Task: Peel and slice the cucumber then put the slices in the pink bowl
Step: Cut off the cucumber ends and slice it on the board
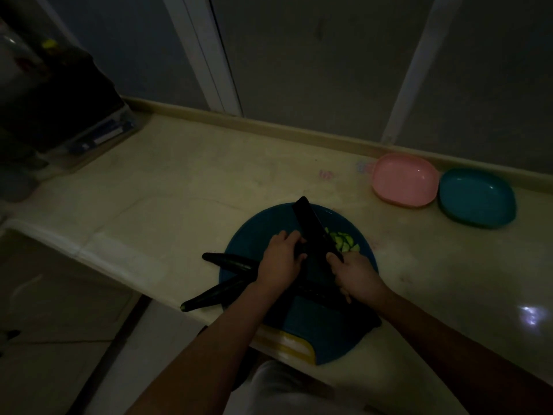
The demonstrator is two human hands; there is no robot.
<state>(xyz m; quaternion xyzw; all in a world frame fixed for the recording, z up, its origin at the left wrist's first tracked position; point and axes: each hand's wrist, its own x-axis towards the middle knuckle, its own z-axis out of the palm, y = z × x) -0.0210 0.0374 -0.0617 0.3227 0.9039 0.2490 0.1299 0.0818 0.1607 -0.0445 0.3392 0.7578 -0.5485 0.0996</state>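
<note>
The scene is dim. A round blue cutting board point(257, 235) lies at the counter's front edge. My right hand point(356, 275) grips the handle of a dark knife point(311, 224) whose blade points away over the board. My left hand point(281, 259) holds a dark cucumber piece against the blade's left side. Pale green slices point(344, 242) lie in a small pile just right of the blade. Two whole dark cucumbers point(230, 262) point(209, 296) lie across the board's left edge, and another dark length point(326, 296) runs under my wrists. The pink bowl point(404, 179) sits far right, with nothing in it.
A teal bowl point(477, 197) touches the pink bowl's right side. Dark containers and a box point(89, 136) stand at the counter's far left. A raised ledge point(269, 125) and window panes back the counter. The counter's front edge drops to the floor at left.
</note>
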